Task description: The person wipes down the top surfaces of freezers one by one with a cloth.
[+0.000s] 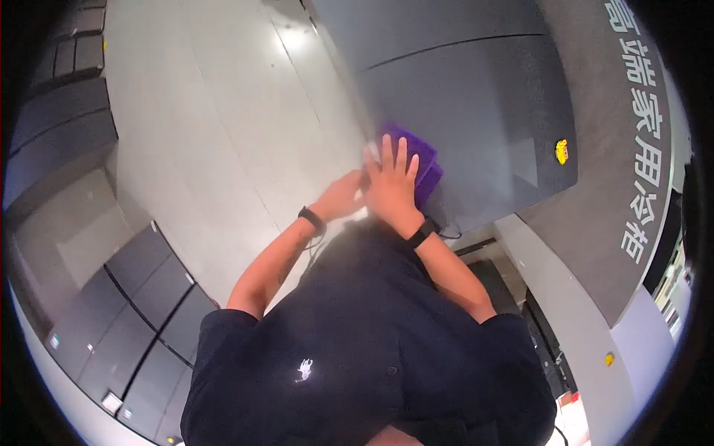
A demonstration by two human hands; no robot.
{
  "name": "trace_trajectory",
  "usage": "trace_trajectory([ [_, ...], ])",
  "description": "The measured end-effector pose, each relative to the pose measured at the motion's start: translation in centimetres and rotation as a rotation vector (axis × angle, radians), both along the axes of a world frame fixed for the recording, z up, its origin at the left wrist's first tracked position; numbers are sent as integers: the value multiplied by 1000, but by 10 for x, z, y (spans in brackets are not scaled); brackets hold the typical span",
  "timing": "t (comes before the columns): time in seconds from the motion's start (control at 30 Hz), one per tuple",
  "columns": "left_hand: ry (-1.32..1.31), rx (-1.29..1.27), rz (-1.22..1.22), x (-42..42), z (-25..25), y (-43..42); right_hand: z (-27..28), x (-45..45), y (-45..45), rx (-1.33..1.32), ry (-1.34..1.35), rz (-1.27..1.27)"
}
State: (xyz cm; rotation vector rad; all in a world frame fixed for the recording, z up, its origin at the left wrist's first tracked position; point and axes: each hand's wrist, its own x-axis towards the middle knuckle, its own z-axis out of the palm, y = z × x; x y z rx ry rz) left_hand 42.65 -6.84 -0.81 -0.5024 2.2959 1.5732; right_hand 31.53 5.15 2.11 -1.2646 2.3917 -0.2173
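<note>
1. The purple cloth (428, 177), of soft-looking fabric with overlapping, angular edges, lies under the right hand (393, 187) and comes out beyond its fingers and along its outer side.
2. The right hand is open and laid flat, with the fingers spread over this cloth; the palm is turned away from view.
3. The left hand (342, 195) is just beside the right one. Its fingertips are partly covered by the right hand, so I cannot tell whether it grips something.
4. Under the cloth and ahead of the hands is the broad, smooth grey appliance panel (468, 97), slightly glossy, crossed by a thin dark seam; its far part is cut off.
5. To the right of the hands, a small yellow sticker (561, 152) is on this panel; its print is too small to read. Farther right are large white characters (644, 134) on a grey board.
6. To the left of the hands is the pale, shiny tiled floor (201, 111). The black wristbands (422, 233) are on both wrists.
</note>
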Motion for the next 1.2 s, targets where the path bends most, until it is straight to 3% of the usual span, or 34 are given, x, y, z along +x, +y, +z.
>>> trace_trajectory([
  [0.13,248,-55,-127,-26,-33,-18,5,-10,-23,-44,-23,-34],
  [0.2,162,-15,-212,-32,-33,-23,-1,-12,-32,-104,18,-66],
  [0.23,47,33,-275,-43,-6,-35,0,-13,-36,-134,43,-71],
  [0.3,28,133,-331,-57,2,-52,15,-16,-42,-45,-25,-84],
  [0.37,185,270,-346,-51,-30,-48,16,-18,-51,-22,-1,-108],
  [0.5,365,179,-309,-50,-91,-57,-1,-5,-54,-32,116,-210],
  [0.57,454,160,-252,-45,-93,-55,1,-1,-60,-52,145,-286],
  [0.67,379,60,-277,-52,-91,-76,2,0,-73,-58,144,-399],
  [0.77,521,95,-288,-70,-102,-86,-3,0,-84,-93,158,-497],
  [0.87,127,174,-277,-76,-57,-103,-5,3,-92,-152,125,-601],
  [0.97,288,261,-202,-83,-52,-104,-11,4,-84,-266,140,-651],
  [1.07,-38,570,-144,-85,-37,-101,-10,15,-67,-361,137,-723],
  [1.13,-296,484,-365,-94,7,-100,-16,24,-56,-387,214,-777],
  [1.2,-392,444,-632,-106,19,-91,-21,33,-39,-409,250,-843],
])
